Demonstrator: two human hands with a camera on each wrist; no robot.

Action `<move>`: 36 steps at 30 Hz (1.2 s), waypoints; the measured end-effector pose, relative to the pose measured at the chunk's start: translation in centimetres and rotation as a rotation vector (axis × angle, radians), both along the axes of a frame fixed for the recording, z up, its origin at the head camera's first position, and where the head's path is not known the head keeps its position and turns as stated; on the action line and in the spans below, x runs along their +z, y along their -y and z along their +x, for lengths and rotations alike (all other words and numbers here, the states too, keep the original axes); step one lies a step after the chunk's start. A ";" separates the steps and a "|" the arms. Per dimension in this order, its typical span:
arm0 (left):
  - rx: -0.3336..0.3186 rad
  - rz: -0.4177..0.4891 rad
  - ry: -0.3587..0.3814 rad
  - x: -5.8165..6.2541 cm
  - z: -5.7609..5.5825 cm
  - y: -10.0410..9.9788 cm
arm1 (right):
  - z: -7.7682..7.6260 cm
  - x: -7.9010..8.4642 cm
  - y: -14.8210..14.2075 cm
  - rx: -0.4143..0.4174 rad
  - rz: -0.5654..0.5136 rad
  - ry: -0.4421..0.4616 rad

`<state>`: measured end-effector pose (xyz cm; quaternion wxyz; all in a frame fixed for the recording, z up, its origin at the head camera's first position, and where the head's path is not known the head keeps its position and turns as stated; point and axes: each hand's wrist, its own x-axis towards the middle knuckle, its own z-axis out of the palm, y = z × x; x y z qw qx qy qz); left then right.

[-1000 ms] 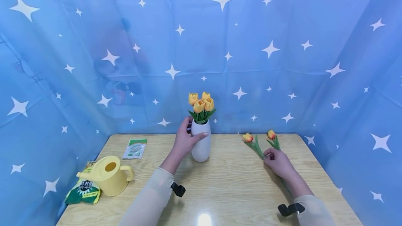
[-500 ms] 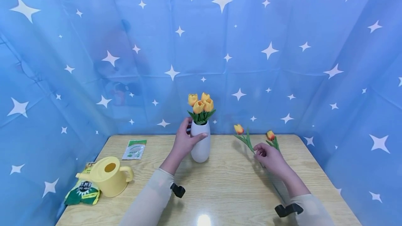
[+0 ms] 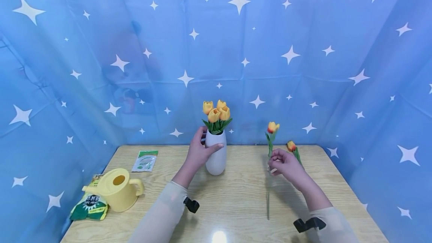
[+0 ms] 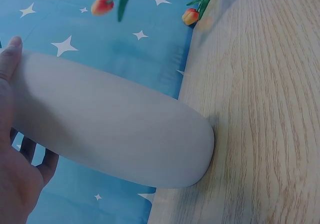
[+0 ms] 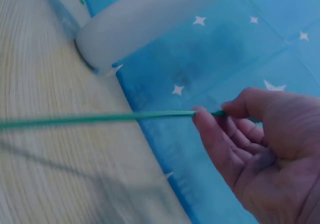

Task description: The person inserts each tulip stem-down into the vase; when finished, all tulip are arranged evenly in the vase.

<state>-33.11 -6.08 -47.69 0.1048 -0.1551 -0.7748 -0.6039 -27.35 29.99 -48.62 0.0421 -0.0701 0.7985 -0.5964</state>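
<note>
Apparently midway through filling a vase with tulips, judging by the four yellow tulips (image 3: 214, 115) gathered in the mouth of the white vase (image 3: 217, 158) and a pair of red-and-yellow ones outside it. Steadying that vase, upright on the wooden table (image 3: 236, 205) toward its far edge, with the left hand (image 3: 198, 152), thumb laid across the near face and fingers wrapped behind.

Meanwhile pinching the green stem (image 5: 100, 118) of a red-and-yellow tulip (image 3: 272, 127) between thumb and fingertips of the right hand (image 3: 288, 168), right of the vase and well apart from it. Holding this flower nearly upright, bloom above the hand, lower stem hanging below. Hard to tell whether the stem's foot touches the tabletop. Just beyond the right hand, a second tulip (image 3: 291, 146) on the table, partly hidden.

Over on the left, well away from both hands: a yellow watering can (image 3: 121, 196), a printed bag (image 3: 89, 207) partly behind it, and a small packet (image 3: 144, 161) farther back.

Most likely at the transfer step, with the pinched tulip not yet over the vase. Next, probably best to raise it, carry it left until the stem clears the rim, then lower it among the yellow blooms without loosening the left hand's hold.
</note>
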 end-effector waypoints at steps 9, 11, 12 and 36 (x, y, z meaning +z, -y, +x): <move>-0.024 0.017 -0.018 -0.2 -0.2 -0.4 | -0.2 0.6 0.5 -0.092 -0.200 -0.080; -0.026 0.018 -0.008 -0.2 -0.2 -0.5 | -0.2 0.8 0.6 -0.119 -0.206 -0.105; -0.023 0.018 -0.002 -0.1 -0.1 -0.6 | -0.3 0.9 0.7 -0.127 -0.211 -0.115; -0.006 0.003 0.006 -0.2 -0.2 0.0 | -0.5 4.5 2.7 -0.277 -0.568 -0.281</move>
